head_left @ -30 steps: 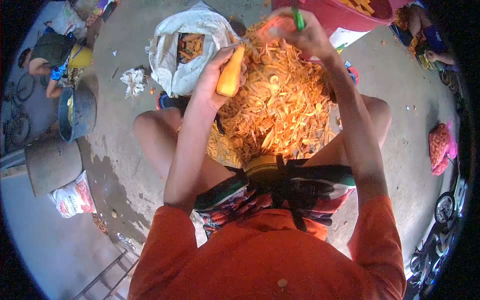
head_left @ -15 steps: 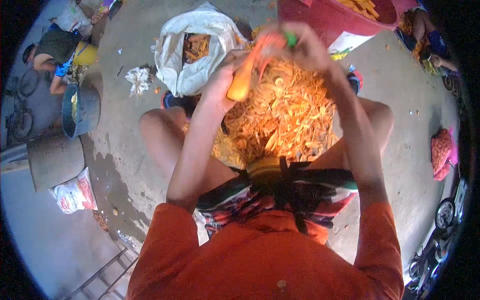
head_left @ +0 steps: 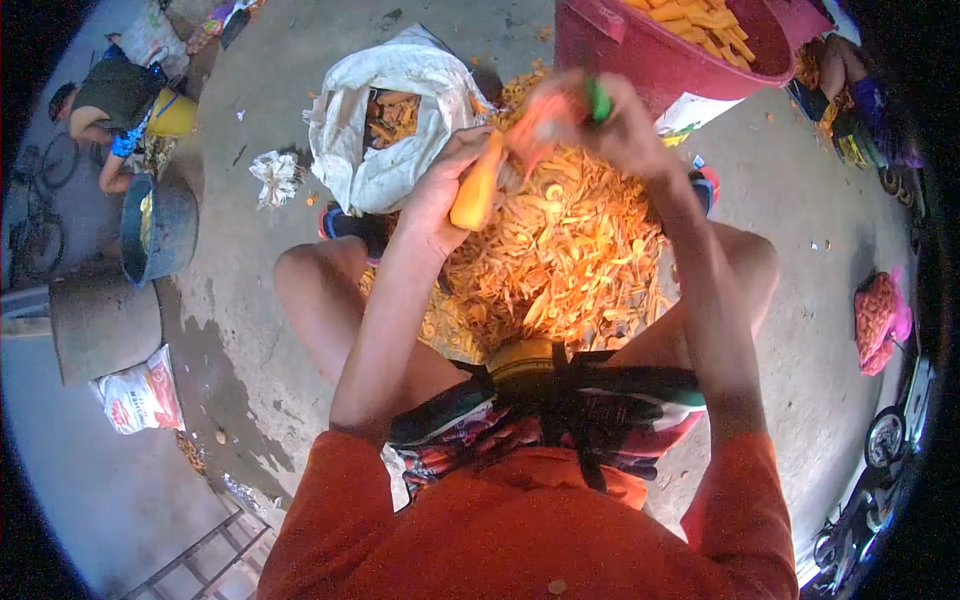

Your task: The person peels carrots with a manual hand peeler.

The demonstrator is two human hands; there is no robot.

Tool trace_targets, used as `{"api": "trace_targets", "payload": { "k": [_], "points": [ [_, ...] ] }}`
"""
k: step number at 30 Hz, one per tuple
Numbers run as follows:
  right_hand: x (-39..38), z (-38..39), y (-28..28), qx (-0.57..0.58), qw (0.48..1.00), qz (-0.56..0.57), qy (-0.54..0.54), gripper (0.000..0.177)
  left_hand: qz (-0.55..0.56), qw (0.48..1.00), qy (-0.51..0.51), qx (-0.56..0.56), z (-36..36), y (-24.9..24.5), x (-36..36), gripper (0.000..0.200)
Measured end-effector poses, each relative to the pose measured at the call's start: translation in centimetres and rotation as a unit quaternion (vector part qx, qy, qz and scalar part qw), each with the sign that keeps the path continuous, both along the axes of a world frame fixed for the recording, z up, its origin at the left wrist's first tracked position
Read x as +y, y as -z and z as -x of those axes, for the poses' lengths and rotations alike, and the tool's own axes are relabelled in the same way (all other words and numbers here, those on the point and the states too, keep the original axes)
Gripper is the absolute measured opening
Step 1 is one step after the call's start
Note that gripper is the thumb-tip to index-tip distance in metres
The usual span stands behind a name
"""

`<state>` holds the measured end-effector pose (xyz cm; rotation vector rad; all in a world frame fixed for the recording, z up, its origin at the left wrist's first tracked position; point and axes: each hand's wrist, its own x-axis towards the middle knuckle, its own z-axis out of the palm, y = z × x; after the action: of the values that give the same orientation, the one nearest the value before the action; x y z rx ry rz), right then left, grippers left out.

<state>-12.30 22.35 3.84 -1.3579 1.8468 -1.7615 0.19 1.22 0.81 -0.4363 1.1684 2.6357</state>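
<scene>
An orange carrot-like root [head_left: 477, 190], smooth and bright, is held in my left hand [head_left: 440, 195] with the fingers wrapped round it. Just right of it, my right hand [head_left: 632, 130] is closed on a peeler [head_left: 600, 100] with a green part; its other end is smeared by motion, with a red blur beside the root. Below both hands lies a large heap of orange peelings [head_left: 560, 250] between my legs.
A white sack [head_left: 350, 110] with orange pieces stands ahead left. A red tub [head_left: 650, 60] of peeled pieces stands ahead right. A person [head_left: 110, 100] bends by a dark bucket [head_left: 170, 230] at left; another person sits far right. A red mesh bag [head_left: 876, 315] lies right.
The root and my left hand sit slightly lower in view. My right hand has shifted slightly right and down, still closed on the peeler. The red tub shows more of its pieces.
</scene>
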Motion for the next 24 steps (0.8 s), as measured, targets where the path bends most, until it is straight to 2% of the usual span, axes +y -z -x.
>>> {"api": "trace_targets", "payload": {
  "k": [1,3,5,6,7,8,9,10,11,12,13,15,17,18,19,20,21,22,24],
  "points": [
    [-0.9,-1.9,-1.1,0.075,0.997,-0.035,-0.009,0.021,0.001,1.0,-0.002,0.004,0.2,-0.2,0.3,0.032],
    [-2.1,-2.2,-0.1,0.073,0.996,0.008,-0.047,0.022,-0.007,0.999,-0.04,-0.016,-0.2,-0.9,1.4,0.033],
    [-1.1,0.7,1.9,0.09,0.994,-0.013,0.058,0.024,-0.009,0.999,-0.022,-0.043,-1.1,-1.0,0.8,0.033],
    [0.1,2.7,2.8,0.01,0.998,0.045,0.034,0.024,-0.043,0.999,0.001,-0.031,-0.5,-0.2,0.2,0.032],
    [0.1,2.7,2.4,0.013,0.998,0.045,0.031,0.024,-0.076,0.997,0.021,-0.018,0.0,0.3,-0.3,0.032],
    [0.1,2.4,2.1,-0.046,0.998,0.046,0.017,0.024,-0.112,0.991,0.028,-0.065,0.1,0.8,-1.1,0.028],
    [0.1,2.0,1.8,-0.104,0.993,0.047,0.003,0.025,-0.109,0.992,0.027,-0.062,0.3,0.6,-1.2,0.028],
    [-1.1,0.8,1.3,-0.025,0.999,0.027,0.019,0.025,-0.097,0.994,0.005,-0.04,0.1,0.4,-0.9,0.028],
    [-1.5,-0.8,0.8,0.015,0.999,0.017,-0.024,0.026,-0.085,0.996,-0.017,-0.016,0.1,0.3,-0.4,0.028],
    [-1.9,-2.2,-0.3,0.062,0.998,-0.01,-0.025,0.026,-0.029,0.997,-0.066,-0.032,0.3,-1.8,1.6,0.025],
    [-2.1,-2.9,-0.8,0.107,0.993,-0.037,-0.024,0.026,-0.026,0.997,-0.064,-0.031,0.3,-1.8,1.6,0.025],
    [-1.5,-1.4,0.0,0.076,0.997,0.005,-0.013,0.028,-0.043,0.996,-0.063,-0.047,-0.6,-1.3,1.7,0.025],
    [0.0,1.7,1.6,-0.007,0.999,0.011,0.038,0.029,-0.011,0.999,0.011,-0.033,-0.2,0.2,0.4,0.026],
    [0.7,2.0,1.8,-0.091,0.994,0.029,0.052,0.028,-0.005,0.999,0.002,-0.046,0.4,0.3,0.5,0.027],
    [0.7,0.8,1.1,-0.101,0.994,0.013,0.036,0.028,-0.005,0.998,-0.021,-0.065,0.4,0.4,0.7,0.027],
    [0.2,-1.1,0.6,-0.008,0.999,-0.024,0.031,0.028,-0.036,0.999,0.008,0.014,0.1,0.6,0.1,0.028],
    [-1.2,-2.2,-0.4,0.104,0.993,-0.042,0.024,0.027,-0.039,0.993,-0.089,-0.064,-0.5,-3.4,2.3,0.027],
    [-2.4,-3.2,-0.2,0.157,0.987,-0.042,0.012,0.029,-0.017,0.995,-0.095,-0.038,0.1,-2.2,1.8,0.026],
    [-2.1,-2.4,0.2,0.158,0.986,-0.045,0.027,0.032,0.005,0.996,-0.084,-0.031,0.0,-0.6,0.9,0.026]
  ]
}}
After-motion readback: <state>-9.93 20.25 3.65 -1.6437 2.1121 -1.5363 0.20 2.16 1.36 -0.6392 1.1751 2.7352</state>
